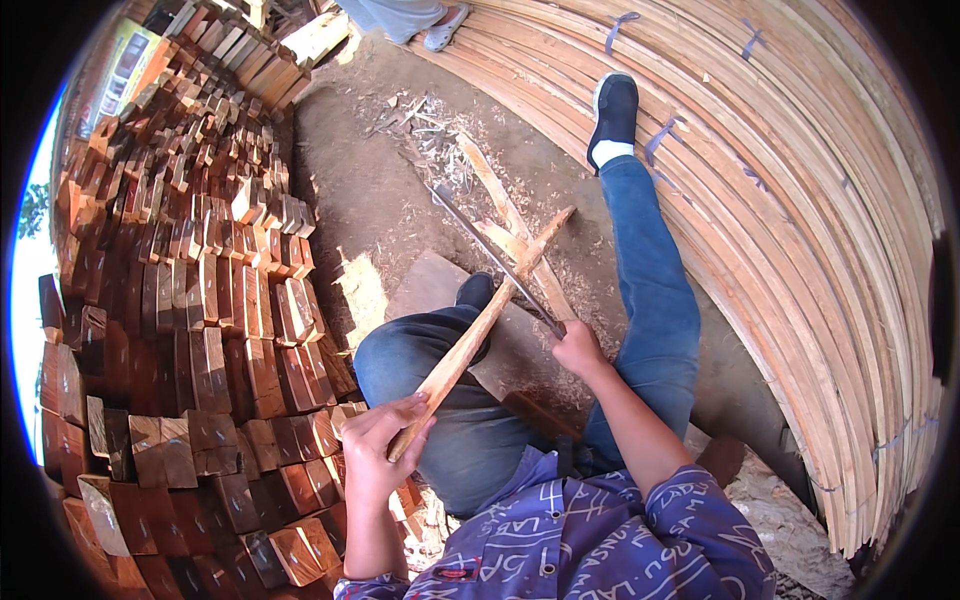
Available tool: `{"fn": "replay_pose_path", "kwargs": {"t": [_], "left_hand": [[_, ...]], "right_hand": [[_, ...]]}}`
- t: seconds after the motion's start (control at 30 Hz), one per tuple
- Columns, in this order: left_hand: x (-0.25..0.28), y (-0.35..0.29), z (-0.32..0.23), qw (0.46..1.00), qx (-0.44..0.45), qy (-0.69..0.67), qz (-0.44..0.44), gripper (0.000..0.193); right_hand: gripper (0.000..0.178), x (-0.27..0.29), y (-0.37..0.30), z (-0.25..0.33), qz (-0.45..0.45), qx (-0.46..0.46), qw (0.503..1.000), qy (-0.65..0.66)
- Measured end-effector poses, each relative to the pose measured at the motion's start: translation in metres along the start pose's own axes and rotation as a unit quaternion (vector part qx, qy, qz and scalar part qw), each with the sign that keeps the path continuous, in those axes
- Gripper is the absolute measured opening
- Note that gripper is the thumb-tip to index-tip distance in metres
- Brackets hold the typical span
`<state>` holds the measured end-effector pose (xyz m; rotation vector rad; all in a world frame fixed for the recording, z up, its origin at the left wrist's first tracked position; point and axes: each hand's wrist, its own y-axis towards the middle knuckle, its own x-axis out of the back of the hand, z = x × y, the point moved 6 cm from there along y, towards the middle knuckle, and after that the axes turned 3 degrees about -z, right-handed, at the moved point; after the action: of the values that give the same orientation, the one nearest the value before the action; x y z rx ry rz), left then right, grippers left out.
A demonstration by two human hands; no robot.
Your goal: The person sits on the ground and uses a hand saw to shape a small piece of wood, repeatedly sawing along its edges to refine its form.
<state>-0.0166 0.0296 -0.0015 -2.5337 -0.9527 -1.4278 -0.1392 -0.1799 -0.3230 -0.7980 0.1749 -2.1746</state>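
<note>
My left hand is closed round the near end of a long, rough stick of pale wood. The stick slants away from me to the upper right. In my closed right hand is the handle end of a machete, a long, narrow, dark blade pointing to the far left. Its blade crosses the stick towards the stick's far end; they appear to touch there. Beyond and beneath the crossing lie a split wood strip and another pale piece.
Stacked reddish-brown wood blocks rise along the left. Long pale planks, tied with strips, curve along the right by my outstretched leg. Wood shavings litter the dirt ahead. Another person's foot stands at the far edge.
</note>
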Motion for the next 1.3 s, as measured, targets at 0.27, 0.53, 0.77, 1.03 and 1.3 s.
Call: {"fn": "replay_pose_path", "kwargs": {"t": [0.27,0.53,0.77,1.03,1.3], "left_hand": [[-0.002,0.015,-0.012,1.000,-0.008,0.011,0.009,0.020],[-0.003,0.016,-0.021,1.000,0.017,0.012,-0.001,0.019],[-0.003,0.016,-0.016,1.000,0.008,0.016,-0.021,0.017],[-0.007,0.029,-0.035,0.999,0.032,0.002,-0.011,0.017],[0.000,0.026,-0.022,0.999,0.040,-0.002,-0.022,0.016]], "right_hand": [[0.026,0.005,-0.030,0.090,-0.005,0.135,0.985,0.110],[0.017,0.005,-0.004,0.055,-0.035,0.092,0.995,0.004],[0.022,0.009,-0.026,0.080,0.014,0.081,0.995,0.048],[0.018,0.018,-0.011,0.055,-0.003,0.016,1.000,0.005],[0.022,0.015,-0.013,0.054,0.012,0.060,0.998,0.032]]}}
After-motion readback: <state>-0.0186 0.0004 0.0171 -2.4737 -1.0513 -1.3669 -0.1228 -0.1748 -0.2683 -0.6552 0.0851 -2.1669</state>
